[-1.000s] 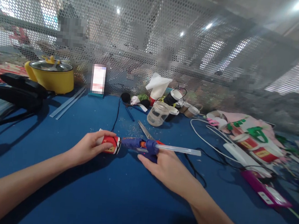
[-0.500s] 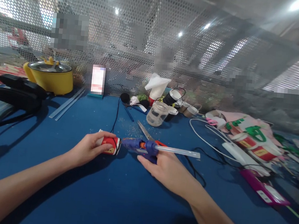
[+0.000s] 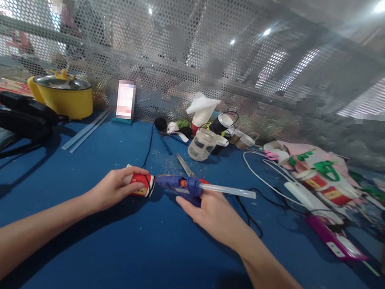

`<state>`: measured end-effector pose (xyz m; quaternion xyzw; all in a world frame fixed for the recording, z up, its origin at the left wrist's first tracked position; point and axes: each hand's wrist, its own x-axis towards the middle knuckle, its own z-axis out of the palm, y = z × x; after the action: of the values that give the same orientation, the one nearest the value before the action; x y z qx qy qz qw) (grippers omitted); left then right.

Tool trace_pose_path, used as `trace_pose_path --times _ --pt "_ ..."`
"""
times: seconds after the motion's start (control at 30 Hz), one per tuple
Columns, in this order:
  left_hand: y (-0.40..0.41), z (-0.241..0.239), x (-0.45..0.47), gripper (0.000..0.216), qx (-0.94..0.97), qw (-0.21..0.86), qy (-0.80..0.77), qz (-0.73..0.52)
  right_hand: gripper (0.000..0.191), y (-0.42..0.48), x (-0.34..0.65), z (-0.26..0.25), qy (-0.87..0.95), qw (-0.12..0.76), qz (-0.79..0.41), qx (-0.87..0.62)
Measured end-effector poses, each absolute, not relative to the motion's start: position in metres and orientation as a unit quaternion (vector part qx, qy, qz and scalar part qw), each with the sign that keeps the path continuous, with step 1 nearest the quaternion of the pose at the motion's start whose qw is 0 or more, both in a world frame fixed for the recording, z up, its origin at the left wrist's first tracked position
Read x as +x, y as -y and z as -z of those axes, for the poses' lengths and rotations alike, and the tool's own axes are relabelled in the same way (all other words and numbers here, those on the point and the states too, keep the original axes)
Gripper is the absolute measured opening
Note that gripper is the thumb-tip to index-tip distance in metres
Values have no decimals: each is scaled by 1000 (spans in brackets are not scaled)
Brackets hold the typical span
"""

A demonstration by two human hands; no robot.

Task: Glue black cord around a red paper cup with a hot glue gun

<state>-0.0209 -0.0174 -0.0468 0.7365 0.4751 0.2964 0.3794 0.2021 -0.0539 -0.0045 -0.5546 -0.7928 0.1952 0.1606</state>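
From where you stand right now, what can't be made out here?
In the head view:
Part of the red cup: behind the left hand.
Glue gun grip: mostly inside the right hand.
Scissors handles: mostly behind glue gun and right hand.
Lit screen content: pixelated.

Slanting the bare left forearm (image 3: 34, 229) in from the lower left, curling the left hand (image 3: 114, 187) into a grip, laying the left thumb (image 3: 135, 187) along the near side. Angling the bare right forearm (image 3: 267, 267) in from the lower right, gripping with the right hand (image 3: 215, 214), pointing the right thumb (image 3: 186, 205) leftward. Holding both hands apart.
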Motion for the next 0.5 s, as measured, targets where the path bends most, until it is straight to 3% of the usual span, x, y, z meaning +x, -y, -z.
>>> trace_pose_path --times 0.5 --pt "18 45 -19 35 749 350 -475 -300 22 58 205 6 795 159 -206 -548"
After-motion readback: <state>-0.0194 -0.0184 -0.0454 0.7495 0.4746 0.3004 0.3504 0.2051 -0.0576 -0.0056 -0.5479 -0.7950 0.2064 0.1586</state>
